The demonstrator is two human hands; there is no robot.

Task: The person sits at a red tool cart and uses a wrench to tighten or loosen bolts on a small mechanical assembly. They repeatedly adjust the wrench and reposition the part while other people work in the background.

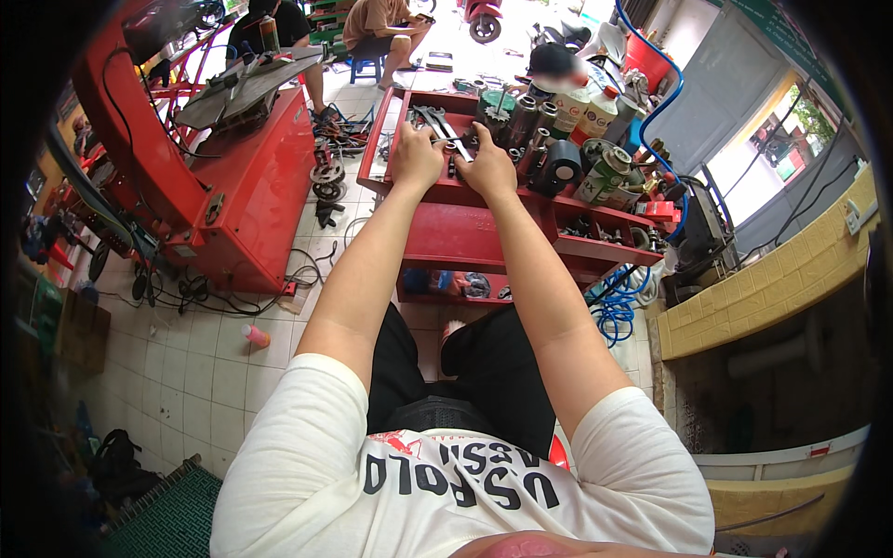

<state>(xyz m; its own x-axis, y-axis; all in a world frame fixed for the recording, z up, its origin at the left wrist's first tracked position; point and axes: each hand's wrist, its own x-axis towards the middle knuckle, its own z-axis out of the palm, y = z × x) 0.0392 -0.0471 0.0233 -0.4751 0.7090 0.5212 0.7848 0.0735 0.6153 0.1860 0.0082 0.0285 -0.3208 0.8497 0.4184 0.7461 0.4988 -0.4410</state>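
Observation:
In the head view my left hand (418, 158) is at the left part of the red tool cart's top tray (381, 139), fingers curled over some metal wrenches (433, 118). My right hand (488, 171) is just to the right, fingers bent beside the wrenches' lower end and some sockets. What exactly each hand holds is hidden by the fingers and too small to tell. Right of my hands stand metal cylinders (526, 116), plastic bottles (595, 116), a dark cylindrical can (560, 167) and a green-and-white can (605, 175).
A red machine (233, 232) stands at left, cables on the tiled floor. Two people (377, 33) are at the back near scooters (484, 28). A blue hose (619, 307) coils at right beside a yellow wall (744, 298). A pink bottle (256, 335) is on the floor.

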